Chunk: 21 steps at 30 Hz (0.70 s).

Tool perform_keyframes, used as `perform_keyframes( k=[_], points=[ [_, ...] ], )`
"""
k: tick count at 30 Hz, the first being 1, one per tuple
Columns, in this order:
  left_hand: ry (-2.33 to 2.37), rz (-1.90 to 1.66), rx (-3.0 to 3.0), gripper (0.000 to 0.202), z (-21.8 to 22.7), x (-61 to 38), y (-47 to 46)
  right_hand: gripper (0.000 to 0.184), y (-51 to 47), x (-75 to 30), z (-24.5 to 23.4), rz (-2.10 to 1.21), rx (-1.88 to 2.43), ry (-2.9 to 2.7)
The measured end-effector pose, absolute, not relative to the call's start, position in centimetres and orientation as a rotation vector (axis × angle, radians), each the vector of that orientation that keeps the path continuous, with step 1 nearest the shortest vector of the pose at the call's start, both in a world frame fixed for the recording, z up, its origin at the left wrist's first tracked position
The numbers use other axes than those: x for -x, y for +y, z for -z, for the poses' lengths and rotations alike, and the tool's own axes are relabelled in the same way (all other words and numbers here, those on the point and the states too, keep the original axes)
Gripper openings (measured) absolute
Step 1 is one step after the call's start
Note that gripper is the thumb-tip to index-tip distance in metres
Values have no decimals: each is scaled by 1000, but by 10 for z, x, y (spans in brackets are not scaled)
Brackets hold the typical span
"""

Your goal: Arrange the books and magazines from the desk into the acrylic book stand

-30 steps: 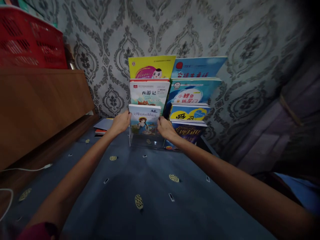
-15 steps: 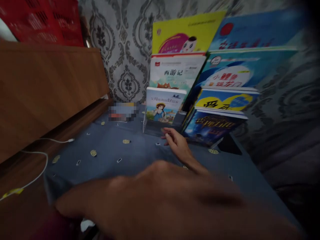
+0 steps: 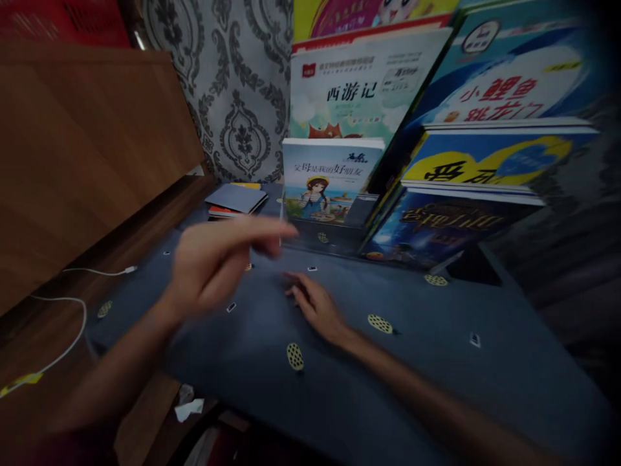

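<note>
My left hand, a little blurred, hangs over the blue patterned cloth. Its index finger stretches toward the left edge of a book stand, and nothing shows in its grasp. My right hand rests on or just above the cloth in front of the stand, loosely bent and without anything in it. A light blue book with a girl on its cover stands at the front left of the stand. Behind it rises a white-and-teal book. The right column has a dark blue book in front of a yellow-and-blue book.
A small pile of books lies at the back left on the cloth. Along the left runs a wooden cabinet with a red basket on top. A white cable trails over the wooden surface below.
My left hand has gone from a blurred place close to the camera to near the stand's left side. My right hand has drawn back from the stand's front. The view has moved closer.
</note>
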<state>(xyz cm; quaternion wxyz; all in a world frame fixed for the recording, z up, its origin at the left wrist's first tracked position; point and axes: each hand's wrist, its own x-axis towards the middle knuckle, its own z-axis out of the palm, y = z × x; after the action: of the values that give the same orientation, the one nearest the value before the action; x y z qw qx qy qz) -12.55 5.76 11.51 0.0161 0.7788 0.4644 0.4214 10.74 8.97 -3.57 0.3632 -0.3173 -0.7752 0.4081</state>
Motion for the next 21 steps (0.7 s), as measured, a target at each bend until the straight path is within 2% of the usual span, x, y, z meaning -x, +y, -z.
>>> perform_keyframes(
  k=[3,6,7,9,14,21],
  points=[
    [1756,-799,-2451,49,-101,154,141,31,88,-109,45,-1069,836,-1993],
    [2102,56,-2233,92,-76,183,213,31,88,-112,45,-1136,857,-1974],
    [2141,235,-2170,101,-69,191,231,31,89,-113,44,-1152,859,-1971],
    [2160,424,-2119,107,-57,204,253,31,89,-115,42,-1172,860,-1970],
    [2155,474,-2177,97,-43,232,249,31,89,-115,40,-1186,862,-1972],
    [2218,474,-2390,48,-44,235,206,30,90,-115,36,-1162,855,-1997]
  ],
)
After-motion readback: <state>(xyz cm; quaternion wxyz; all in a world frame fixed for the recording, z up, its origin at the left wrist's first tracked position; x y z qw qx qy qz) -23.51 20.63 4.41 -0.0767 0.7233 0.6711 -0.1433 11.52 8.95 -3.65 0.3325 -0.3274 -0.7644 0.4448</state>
